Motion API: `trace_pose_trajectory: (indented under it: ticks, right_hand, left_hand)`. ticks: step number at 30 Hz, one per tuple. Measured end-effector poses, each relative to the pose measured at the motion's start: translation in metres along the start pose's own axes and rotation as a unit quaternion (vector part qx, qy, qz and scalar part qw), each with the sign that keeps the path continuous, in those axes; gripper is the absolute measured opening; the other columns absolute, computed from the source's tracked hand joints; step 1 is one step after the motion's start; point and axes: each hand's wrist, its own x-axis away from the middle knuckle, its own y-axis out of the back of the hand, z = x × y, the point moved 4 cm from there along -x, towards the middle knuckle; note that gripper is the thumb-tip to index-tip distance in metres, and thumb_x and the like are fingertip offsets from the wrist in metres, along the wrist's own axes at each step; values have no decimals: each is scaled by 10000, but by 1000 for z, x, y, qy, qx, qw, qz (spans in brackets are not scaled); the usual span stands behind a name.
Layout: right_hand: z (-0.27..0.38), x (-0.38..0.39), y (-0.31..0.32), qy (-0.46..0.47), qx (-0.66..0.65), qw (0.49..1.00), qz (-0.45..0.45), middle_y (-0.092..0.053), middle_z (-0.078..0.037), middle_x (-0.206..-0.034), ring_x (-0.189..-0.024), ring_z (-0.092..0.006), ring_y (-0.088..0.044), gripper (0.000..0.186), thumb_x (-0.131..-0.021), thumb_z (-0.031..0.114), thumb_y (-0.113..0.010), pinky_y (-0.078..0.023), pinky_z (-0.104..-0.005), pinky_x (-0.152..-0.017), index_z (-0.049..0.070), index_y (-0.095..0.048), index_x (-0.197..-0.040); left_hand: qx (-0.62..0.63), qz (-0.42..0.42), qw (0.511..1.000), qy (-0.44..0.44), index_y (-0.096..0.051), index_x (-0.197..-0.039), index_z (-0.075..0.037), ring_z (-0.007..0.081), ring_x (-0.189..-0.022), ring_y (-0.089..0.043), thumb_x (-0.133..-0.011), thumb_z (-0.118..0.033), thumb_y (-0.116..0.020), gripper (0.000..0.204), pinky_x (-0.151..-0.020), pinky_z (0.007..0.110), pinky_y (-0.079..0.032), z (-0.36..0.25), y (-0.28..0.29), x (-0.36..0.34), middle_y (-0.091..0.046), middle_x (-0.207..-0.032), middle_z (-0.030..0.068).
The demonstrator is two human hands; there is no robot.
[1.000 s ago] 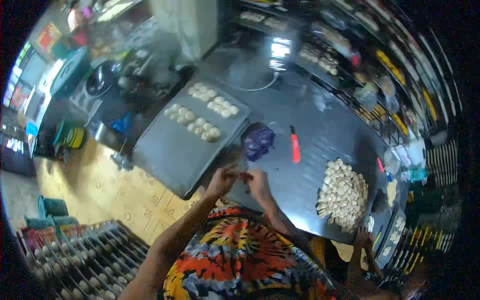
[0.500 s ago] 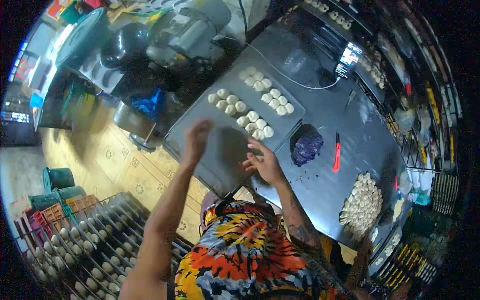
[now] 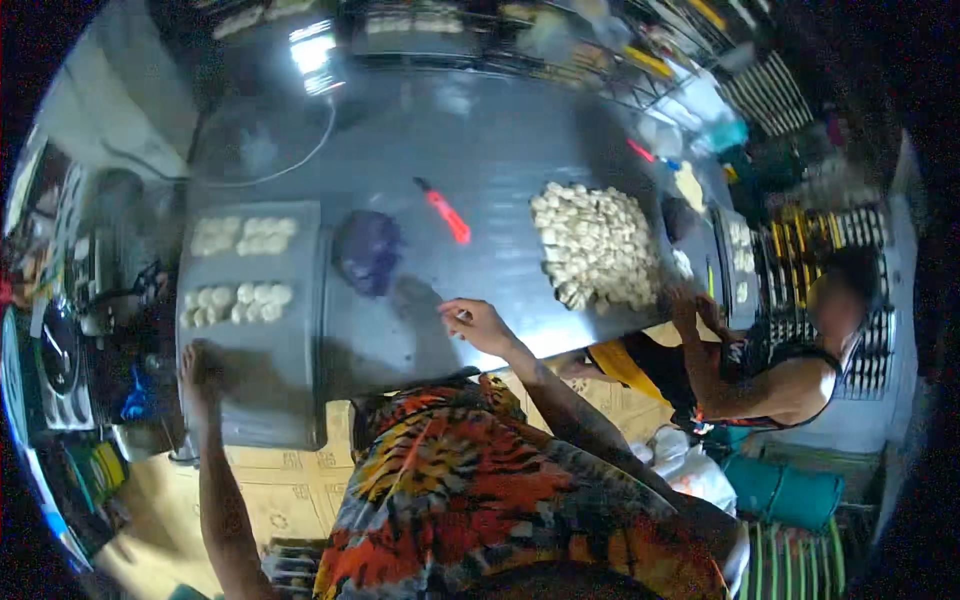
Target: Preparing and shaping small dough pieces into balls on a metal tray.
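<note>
My left hand (image 3: pixel 198 370) is at the left edge of a metal tray (image 3: pixel 270 375); its fingers are blurred, and whether they grip the rim cannot be made out. Rows of small white dough balls (image 3: pixel 262 302) sit in groups on the tray's far half. My right hand (image 3: pixel 478 325) hovers over the table's near edge, right of the tray, fingers loosely bent and apart with nothing in them. Just beyond it lies a dark purple mass (image 3: pixel 370 252), perhaps filling. A red-handled knife or cutter (image 3: pixel 447 215) rests farther right, beside a large heap of dough pieces (image 3: pixel 598 245).
On the right, a co-worker (image 3: pixel 770 390) has their hands at the table edge, near another tray of dough (image 3: pixel 740 262). A lit phone (image 3: pixel 312 55) with a white cable stands at the back left. Racks line the far side; a teal container (image 3: pixel 785 490) stands lower right.
The view has swung right, bringing the co-worker into sight. My right hand has gone from above the tray to over the table, and my left hand to the tray's left edge.
</note>
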Motion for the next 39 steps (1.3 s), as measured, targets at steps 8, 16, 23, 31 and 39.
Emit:
trace_pose_trajectory:
  ticks: [8, 16, 23, 31, 39]
  right_hand:
    - [-83, 0, 192, 60, 268, 918, -285, -699, -92, -888, -742, -251, -654, 304, -852, 156, -695, -518, -346, -773, 21, -690, -1123]
    - [-71, -63, 236, -99, 537, 777, -314, -647, -59, -720, -662, -238, -632, 184, -875, 172, -648, -502, -342, -682, 101, -722, -1027]
    - [64, -64, 68, 16, 73, 990, -123, -669, -10, -781, -660, -107, -556, 95, -837, 79, -705, -462, -265, -667, 42, -722, -923]
    - [13, -104, -52, 98, 101, 978, -151, -667, -100, -1022, -840, -234, -599, 252, -817, 63, -645, -483, -333, -715, 11, -671, -1063]
    - [1, -125, -61, 225, 302, 886, -271, -551, -191, -1184, -1053, -387, -546, 253, -745, 8, -616, -475, -409, -876, 8, -592, -996]
  left_hand:
    - [203, -178, 913, 306, -642, -1293, -11, 217, -1055, -645, -996, -156, -495, 362, -937, 321, -494, -7, 2, 43, -672, -1273, 120]
    - [627, 9, 765, 147, -682, -1178, 13, 188, -922, -650, -946, -68, -561, 274, -829, 295, -505, -319, -65, -8, -716, -1078, 114]
    - [690, 134, 693, 161, -704, -1100, 30, 153, -847, -644, -878, -35, -619, 246, -781, 273, -523, -337, -105, -41, -727, -994, 79]
    - [702, 212, 625, 268, -693, -1050, 20, 121, -749, -591, -891, -76, -661, 189, -710, 262, -504, -259, -85, -46, -685, -877, 56]
    - [684, 121, 658, 290, -687, -982, 4, 98, -705, -552, -925, -149, -681, 163, -654, 234, -454, -238, -52, -31, -652, -802, 34]
